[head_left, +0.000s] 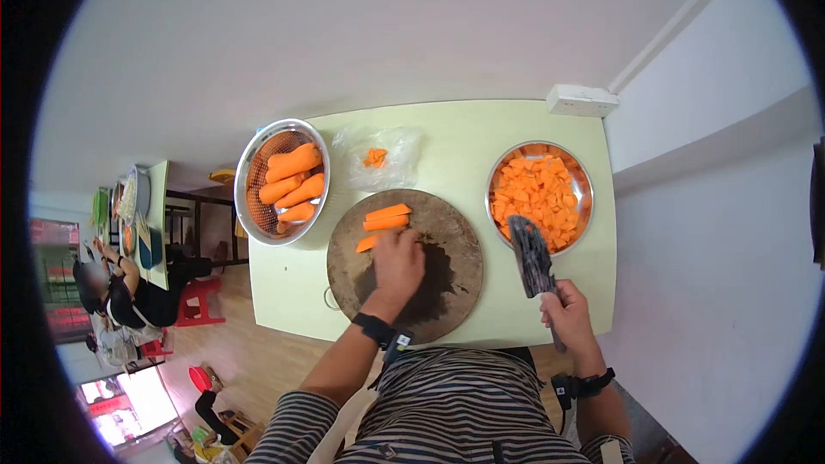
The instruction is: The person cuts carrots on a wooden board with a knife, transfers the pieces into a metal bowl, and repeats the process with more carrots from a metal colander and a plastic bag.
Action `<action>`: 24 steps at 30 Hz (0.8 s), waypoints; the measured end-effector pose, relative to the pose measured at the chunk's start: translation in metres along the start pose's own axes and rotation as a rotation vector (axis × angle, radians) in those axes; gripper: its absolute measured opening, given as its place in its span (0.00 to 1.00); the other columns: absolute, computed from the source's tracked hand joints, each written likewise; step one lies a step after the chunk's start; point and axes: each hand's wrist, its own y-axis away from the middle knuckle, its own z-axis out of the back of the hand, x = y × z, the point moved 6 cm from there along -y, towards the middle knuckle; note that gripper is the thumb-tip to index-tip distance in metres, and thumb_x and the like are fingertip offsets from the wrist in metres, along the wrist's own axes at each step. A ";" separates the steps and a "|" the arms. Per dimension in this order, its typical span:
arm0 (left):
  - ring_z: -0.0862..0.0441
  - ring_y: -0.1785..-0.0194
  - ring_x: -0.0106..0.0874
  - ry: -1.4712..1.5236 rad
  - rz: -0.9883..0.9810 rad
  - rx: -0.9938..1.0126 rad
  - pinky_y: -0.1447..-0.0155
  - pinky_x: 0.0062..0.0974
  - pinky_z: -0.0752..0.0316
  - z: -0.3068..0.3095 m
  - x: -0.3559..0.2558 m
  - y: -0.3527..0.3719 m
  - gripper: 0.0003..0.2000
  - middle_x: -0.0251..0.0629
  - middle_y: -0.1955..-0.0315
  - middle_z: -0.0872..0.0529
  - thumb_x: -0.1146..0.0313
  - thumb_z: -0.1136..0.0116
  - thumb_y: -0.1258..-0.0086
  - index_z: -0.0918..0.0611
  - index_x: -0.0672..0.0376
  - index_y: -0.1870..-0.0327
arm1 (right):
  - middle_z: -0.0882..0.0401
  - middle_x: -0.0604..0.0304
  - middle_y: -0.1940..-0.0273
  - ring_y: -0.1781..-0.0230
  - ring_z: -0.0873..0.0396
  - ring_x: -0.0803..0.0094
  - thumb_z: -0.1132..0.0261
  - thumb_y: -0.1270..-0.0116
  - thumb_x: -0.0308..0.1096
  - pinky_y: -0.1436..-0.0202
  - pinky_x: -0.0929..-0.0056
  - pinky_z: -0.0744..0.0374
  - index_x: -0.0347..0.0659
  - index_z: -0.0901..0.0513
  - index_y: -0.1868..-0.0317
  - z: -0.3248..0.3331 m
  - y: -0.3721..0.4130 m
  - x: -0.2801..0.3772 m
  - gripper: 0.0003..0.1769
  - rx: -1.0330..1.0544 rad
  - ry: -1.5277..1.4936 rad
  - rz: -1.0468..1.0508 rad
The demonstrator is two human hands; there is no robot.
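A round wooden chopping board with a dark wet patch lies on the table. On it are cut carrot lengths and another carrot piece, whose right end goes under the fingers of my left hand. Those fingers are bent and closed over that end. My right hand is wrapped round the handle of a cleaver. Its broad, dark, wet-looking blade points away from me, over the near left rim of a steel bowl full of diced carrot.
At the left stands a steel colander with several whole carrots. A clear plastic bag with carrot bits lies behind the board. A white block sits at the far right corner, by the wall. Another person sits at a table far left.
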 end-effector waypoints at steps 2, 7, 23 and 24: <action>0.22 0.48 0.49 -0.098 0.068 -0.038 0.43 0.47 0.27 0.015 0.032 0.010 0.15 0.46 0.52 0.19 0.72 0.33 0.38 0.17 0.58 0.49 | 0.21 0.65 0.69 0.74 0.23 0.80 0.35 0.24 0.35 0.71 0.79 0.23 0.38 0.22 0.50 -0.019 0.004 0.000 0.10 0.093 0.064 -0.020; 0.19 0.48 0.51 -0.171 0.104 0.132 0.44 0.48 0.24 0.031 0.077 0.017 0.21 0.50 0.54 0.17 0.68 0.32 0.36 0.21 0.61 0.43 | 0.21 0.65 0.67 0.73 0.24 0.81 0.34 0.25 0.36 0.69 0.78 0.23 0.35 0.21 0.50 -0.056 0.011 0.001 0.13 0.201 0.168 -0.057; 0.16 0.50 0.55 0.312 0.462 0.464 0.48 0.48 0.20 0.034 0.069 0.036 0.32 0.58 0.52 0.17 0.54 0.36 0.27 0.32 0.65 0.30 | 0.21 0.63 0.66 0.71 0.23 0.78 0.33 0.24 0.39 0.66 0.75 0.21 0.33 0.21 0.47 -0.092 0.037 -0.019 0.17 0.195 0.318 -0.047; 0.16 0.51 0.55 0.208 0.423 0.393 0.48 0.48 0.20 0.029 0.063 0.032 0.30 0.57 0.51 0.18 0.57 0.36 0.28 0.31 0.65 0.32 | 0.22 0.63 0.66 0.71 0.23 0.78 0.33 0.24 0.39 0.65 0.75 0.21 0.33 0.21 0.47 -0.093 0.037 -0.019 0.17 0.204 0.315 -0.037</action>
